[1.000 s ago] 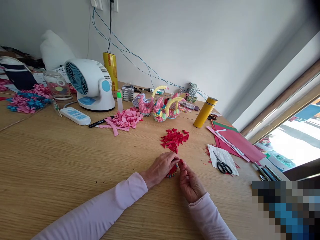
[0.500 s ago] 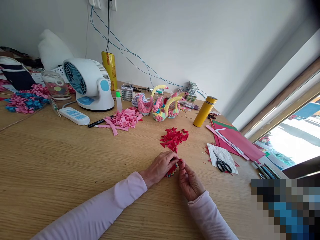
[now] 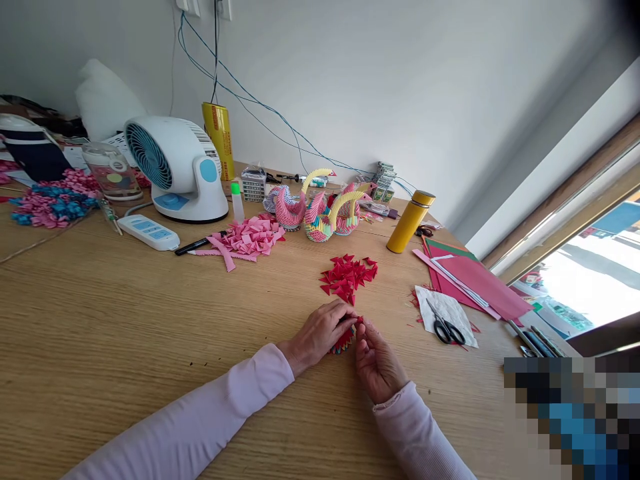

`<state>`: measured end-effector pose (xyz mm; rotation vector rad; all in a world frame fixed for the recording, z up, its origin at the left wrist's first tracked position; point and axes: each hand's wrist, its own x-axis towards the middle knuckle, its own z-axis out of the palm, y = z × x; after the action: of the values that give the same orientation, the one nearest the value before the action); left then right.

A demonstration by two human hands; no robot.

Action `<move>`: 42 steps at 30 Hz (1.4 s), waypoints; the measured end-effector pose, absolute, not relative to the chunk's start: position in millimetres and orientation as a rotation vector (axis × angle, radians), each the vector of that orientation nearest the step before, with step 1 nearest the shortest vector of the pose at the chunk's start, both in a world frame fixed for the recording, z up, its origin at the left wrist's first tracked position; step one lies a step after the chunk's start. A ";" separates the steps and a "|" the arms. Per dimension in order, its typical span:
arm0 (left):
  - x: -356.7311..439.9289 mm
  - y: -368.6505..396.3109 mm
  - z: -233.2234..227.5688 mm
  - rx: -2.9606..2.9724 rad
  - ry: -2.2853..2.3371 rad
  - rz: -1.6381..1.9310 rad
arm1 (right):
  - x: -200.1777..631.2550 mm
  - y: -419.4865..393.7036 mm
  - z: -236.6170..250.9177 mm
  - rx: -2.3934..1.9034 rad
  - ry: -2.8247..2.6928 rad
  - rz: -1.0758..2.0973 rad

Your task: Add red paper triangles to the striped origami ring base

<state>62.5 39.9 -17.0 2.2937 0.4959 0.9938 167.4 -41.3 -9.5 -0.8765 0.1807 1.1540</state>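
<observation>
My left hand cups a small multicoloured paper model of folded triangles on the wooden table. My right hand pinches a red folded paper piece against the model's top edge. Just beyond my fingers lies a loose heap of red folded triangles. Most of the model is hidden under my hands.
Black scissors lie on a white paper to the right, beside stacked red and green sheets. A yellow flask, finished paper swans, a pink paper heap, a white fan and a power strip stand farther back.
Both hands stayed at the model. My right hand shifted slightly left and pressed the red piece closer to it.
</observation>
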 end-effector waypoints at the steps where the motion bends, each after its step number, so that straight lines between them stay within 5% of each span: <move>1: 62.4 39.7 -16.4 2.305 0.504 0.985 | 165.6 -41.2 -6.0 -0.871 0.225 1.147; 42: 61.4 38.9 -15.0 2.318 0.523 0.962 | 166.6 -36.6 1.3 -0.809 0.295 1.273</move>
<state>61.4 38.9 -15.0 2.3175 0.5234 0.9615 166.6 -36.6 1.3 -0.8086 0.2951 1.2732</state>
